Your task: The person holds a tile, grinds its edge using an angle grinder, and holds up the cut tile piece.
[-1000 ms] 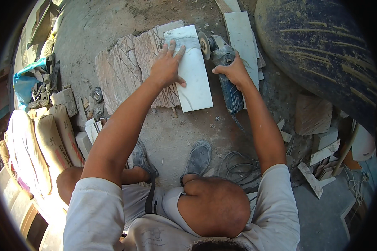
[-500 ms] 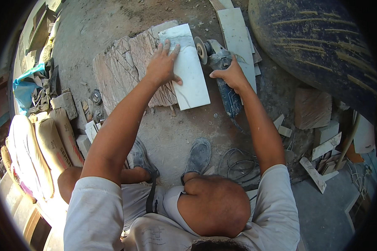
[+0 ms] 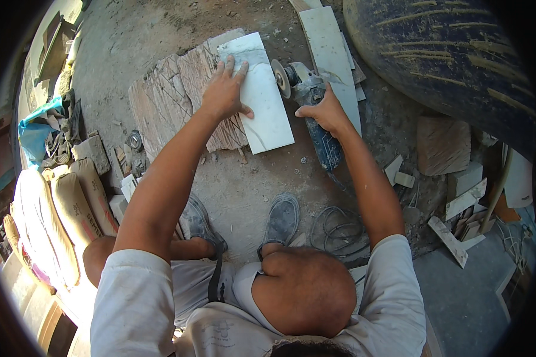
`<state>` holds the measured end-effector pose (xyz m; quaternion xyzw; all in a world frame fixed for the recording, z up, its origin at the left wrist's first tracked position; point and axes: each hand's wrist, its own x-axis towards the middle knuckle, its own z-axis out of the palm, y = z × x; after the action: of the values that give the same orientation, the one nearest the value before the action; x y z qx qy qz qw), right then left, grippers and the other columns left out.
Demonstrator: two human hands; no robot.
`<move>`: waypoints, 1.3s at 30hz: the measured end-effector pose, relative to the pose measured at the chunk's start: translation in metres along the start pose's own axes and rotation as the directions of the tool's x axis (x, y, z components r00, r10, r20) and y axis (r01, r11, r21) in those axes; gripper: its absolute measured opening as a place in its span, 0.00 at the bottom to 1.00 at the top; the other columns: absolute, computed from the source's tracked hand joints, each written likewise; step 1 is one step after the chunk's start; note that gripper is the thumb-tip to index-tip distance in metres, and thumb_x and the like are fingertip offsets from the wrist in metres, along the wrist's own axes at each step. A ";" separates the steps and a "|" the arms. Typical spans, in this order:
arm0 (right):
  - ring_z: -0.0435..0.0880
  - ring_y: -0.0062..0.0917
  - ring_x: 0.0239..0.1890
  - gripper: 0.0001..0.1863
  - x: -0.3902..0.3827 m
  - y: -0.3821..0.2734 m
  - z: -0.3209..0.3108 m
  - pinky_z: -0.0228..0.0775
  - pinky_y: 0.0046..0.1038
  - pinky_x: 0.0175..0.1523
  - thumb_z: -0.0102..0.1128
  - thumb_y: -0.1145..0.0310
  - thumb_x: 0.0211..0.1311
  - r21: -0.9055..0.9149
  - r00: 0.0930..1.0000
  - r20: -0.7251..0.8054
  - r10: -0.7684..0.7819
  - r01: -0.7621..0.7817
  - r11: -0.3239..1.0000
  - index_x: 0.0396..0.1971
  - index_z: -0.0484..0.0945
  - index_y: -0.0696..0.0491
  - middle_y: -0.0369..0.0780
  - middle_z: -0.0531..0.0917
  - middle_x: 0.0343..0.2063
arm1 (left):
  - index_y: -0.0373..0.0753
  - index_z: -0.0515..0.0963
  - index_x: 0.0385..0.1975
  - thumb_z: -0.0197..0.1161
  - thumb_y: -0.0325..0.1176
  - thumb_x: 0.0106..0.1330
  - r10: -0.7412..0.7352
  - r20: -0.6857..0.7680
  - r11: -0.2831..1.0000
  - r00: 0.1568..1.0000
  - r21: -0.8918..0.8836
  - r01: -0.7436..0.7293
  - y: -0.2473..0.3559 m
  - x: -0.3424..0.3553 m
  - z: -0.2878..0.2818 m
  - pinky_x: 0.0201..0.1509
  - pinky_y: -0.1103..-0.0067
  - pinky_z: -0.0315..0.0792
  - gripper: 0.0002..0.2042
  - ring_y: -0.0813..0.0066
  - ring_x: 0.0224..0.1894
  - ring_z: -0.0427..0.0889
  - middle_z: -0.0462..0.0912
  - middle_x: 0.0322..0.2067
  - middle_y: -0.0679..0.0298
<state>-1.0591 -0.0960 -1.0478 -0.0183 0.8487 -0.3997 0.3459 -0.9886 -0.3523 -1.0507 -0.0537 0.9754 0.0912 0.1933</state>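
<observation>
A white rectangular tile (image 3: 263,102) with grey veins lies on a rough, score-marked stone slab (image 3: 175,98), its right part jutting past the slab. My left hand (image 3: 225,90) rests flat on the tile's left side, fingers spread and thumb stretched over the surface. An angle grinder (image 3: 320,143) with a blue body and grey metal head is gripped around its neck by my right hand (image 3: 330,113). Its round cutting disc (image 3: 280,78) stands close beside the tile's right edge; whether they touch I cannot tell.
Long pale stone strips (image 3: 327,53) lie beyond the grinder, next to a large dark rounded vessel (image 3: 435,59). Cable coils (image 3: 338,231) sit by my shoe (image 3: 281,219). Tile offcuts (image 3: 449,238) are piled at right, filled sacks (image 3: 71,205) at left.
The tile, both hands and the grinder sit slightly farther left, partly because the view shifted a little. The disc remains beside the tile's right edge, and both hands keep the same pose.
</observation>
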 end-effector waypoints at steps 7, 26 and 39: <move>0.68 0.45 0.66 0.66 -0.004 0.012 0.001 0.60 0.32 0.69 0.79 0.62 0.28 0.020 1.000 0.020 -0.002 0.002 1.000 0.70 0.49 0.66 0.59 0.67 0.64 | 0.45 0.53 0.73 0.83 0.54 0.22 0.013 -0.038 1.000 0.999 -0.028 -0.014 -0.001 -0.001 0.000 0.75 0.63 0.54 0.68 0.40 0.74 0.49 0.49 0.72 0.41; 0.68 0.43 0.66 0.65 -0.029 0.030 0.000 0.57 0.32 0.70 0.79 0.64 0.28 0.024 1.000 0.029 -0.011 0.010 1.000 0.70 0.49 0.66 0.56 0.67 0.63 | 0.44 0.51 0.73 0.83 0.54 0.25 0.016 -0.030 1.000 0.999 -0.014 -0.016 0.000 -0.001 0.001 0.74 0.62 0.55 0.68 0.39 0.73 0.50 0.49 0.72 0.40; 0.69 0.45 0.66 0.65 -0.043 0.043 -0.002 0.59 0.32 0.69 0.78 0.61 0.29 0.010 0.998 0.058 0.020 -0.021 1.000 0.71 0.49 0.64 0.59 0.69 0.63 | 0.45 0.51 0.74 0.84 0.54 0.25 0.013 -0.025 1.000 1.000 -0.011 -0.013 0.000 0.001 0.000 0.74 0.62 0.55 0.68 0.39 0.73 0.50 0.48 0.72 0.41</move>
<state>-1.0171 -0.0524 -1.0524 -0.0194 0.8363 -0.3998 0.3747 -0.9889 -0.3528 -1.0513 -0.0498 0.9775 0.0974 0.1805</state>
